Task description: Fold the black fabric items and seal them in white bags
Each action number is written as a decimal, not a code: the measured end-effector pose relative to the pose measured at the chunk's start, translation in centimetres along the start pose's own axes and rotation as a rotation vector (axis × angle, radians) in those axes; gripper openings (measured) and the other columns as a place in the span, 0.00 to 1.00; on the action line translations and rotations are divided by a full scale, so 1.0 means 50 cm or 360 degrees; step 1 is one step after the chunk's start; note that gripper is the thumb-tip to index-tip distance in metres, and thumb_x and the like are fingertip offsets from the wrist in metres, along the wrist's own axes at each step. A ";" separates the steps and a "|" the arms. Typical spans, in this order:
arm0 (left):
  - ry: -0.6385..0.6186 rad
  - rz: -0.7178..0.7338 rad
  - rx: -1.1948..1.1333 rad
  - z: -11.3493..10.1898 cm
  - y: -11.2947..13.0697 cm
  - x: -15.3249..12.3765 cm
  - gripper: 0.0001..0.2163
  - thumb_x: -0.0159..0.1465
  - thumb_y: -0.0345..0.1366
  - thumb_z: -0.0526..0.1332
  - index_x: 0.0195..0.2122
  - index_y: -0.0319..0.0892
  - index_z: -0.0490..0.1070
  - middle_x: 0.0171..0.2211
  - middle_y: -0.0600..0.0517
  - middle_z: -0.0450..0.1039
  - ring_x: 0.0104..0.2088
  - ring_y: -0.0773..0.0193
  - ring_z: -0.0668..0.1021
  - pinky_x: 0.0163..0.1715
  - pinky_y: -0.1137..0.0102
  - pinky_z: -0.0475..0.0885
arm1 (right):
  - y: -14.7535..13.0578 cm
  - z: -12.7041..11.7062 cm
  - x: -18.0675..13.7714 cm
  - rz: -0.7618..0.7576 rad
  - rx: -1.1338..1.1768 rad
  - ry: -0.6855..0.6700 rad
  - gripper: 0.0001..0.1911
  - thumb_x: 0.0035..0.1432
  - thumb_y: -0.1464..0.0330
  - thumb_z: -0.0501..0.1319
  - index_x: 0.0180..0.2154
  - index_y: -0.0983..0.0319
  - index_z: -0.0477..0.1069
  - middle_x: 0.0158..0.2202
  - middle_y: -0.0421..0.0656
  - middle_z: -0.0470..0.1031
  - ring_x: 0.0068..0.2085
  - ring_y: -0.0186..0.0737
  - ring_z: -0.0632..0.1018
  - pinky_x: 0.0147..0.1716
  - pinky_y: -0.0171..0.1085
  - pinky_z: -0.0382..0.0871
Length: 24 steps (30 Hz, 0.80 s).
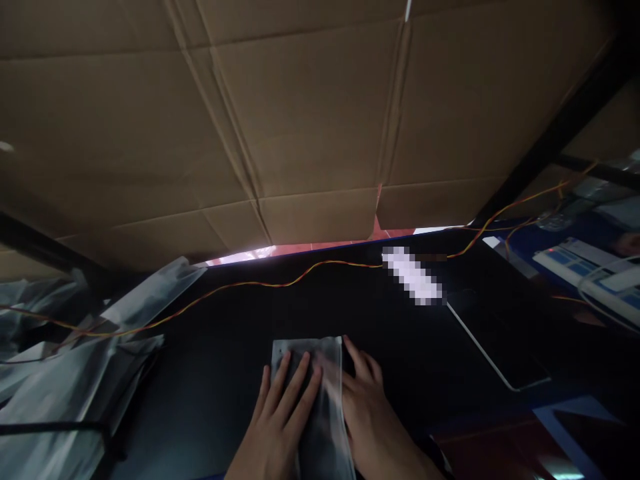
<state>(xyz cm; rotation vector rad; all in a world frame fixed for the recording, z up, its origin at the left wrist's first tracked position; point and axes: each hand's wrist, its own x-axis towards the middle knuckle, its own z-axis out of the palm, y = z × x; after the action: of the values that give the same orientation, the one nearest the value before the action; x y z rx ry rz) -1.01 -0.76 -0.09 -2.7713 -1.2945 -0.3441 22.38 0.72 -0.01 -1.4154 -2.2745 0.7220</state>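
Observation:
A clear, frosted plastic bag lies on the black tabletop directly before me. My left hand rests flat on its left side, fingers spread and pointing away from me. At the bag's right edge is my right hand, with part of it showing blurred through the film. Its other fingers bend outside the edge near the top corner, so the bag's side sits between them. I cannot tell whether the blurred part is inside or under the bag.
Frosted plastic bags pile up at the left. A red-yellow twisted wire crosses the table before a cardboard wall. Right of me lie a dark flat panel with a pale edge and blue-white boxes.

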 end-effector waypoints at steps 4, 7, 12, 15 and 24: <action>-0.0014 -0.0001 -0.0013 0.012 0.000 0.000 0.57 0.63 0.69 0.66 0.82 0.43 0.40 0.76 0.35 0.60 0.73 0.31 0.69 0.64 0.35 0.73 | -0.003 -0.048 -0.003 -0.0187 0.0212 -0.0257 0.46 0.65 0.77 0.66 0.77 0.43 0.58 0.74 0.40 0.70 0.81 0.57 0.52 0.75 0.66 0.53; -0.0025 -0.0042 -0.0036 0.010 -0.002 0.000 0.59 0.61 0.72 0.65 0.82 0.46 0.40 0.76 0.34 0.61 0.71 0.30 0.72 0.62 0.32 0.73 | 0.008 -0.081 -0.011 -0.0204 0.0277 -0.0351 0.46 0.66 0.75 0.70 0.76 0.38 0.57 0.74 0.37 0.69 0.81 0.54 0.50 0.76 0.65 0.52; -0.0092 -0.0159 -0.0261 -0.026 -0.009 0.010 0.53 0.64 0.70 0.64 0.82 0.52 0.43 0.76 0.37 0.62 0.72 0.31 0.71 0.65 0.26 0.67 | 0.043 -0.062 -0.034 -0.0178 0.0317 -0.0120 0.34 0.65 0.76 0.68 0.68 0.44 0.72 0.70 0.41 0.75 0.77 0.55 0.65 0.72 0.61 0.63; -0.0050 -0.0360 -0.0476 -0.040 -0.029 0.043 0.32 0.75 0.57 0.58 0.77 0.58 0.58 0.72 0.44 0.71 0.70 0.39 0.74 0.68 0.26 0.63 | 0.062 -0.043 -0.037 0.0060 0.0482 0.0310 0.19 0.73 0.70 0.62 0.61 0.50 0.79 0.63 0.45 0.81 0.65 0.50 0.79 0.64 0.52 0.75; -0.0042 -0.0615 -0.0660 -0.024 -0.011 0.201 0.10 0.75 0.37 0.57 0.39 0.48 0.78 0.38 0.52 0.81 0.44 0.52 0.82 0.68 0.21 0.53 | 0.052 -0.061 0.055 0.0311 0.0603 0.0458 0.11 0.74 0.66 0.59 0.48 0.57 0.81 0.46 0.47 0.86 0.48 0.50 0.86 0.50 0.47 0.78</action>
<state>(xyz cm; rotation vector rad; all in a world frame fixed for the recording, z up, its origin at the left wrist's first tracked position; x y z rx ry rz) 4.60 6.95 3.33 -2.8211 -1.9686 -0.6686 24.75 4.84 0.97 -1.4562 -1.6937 0.8886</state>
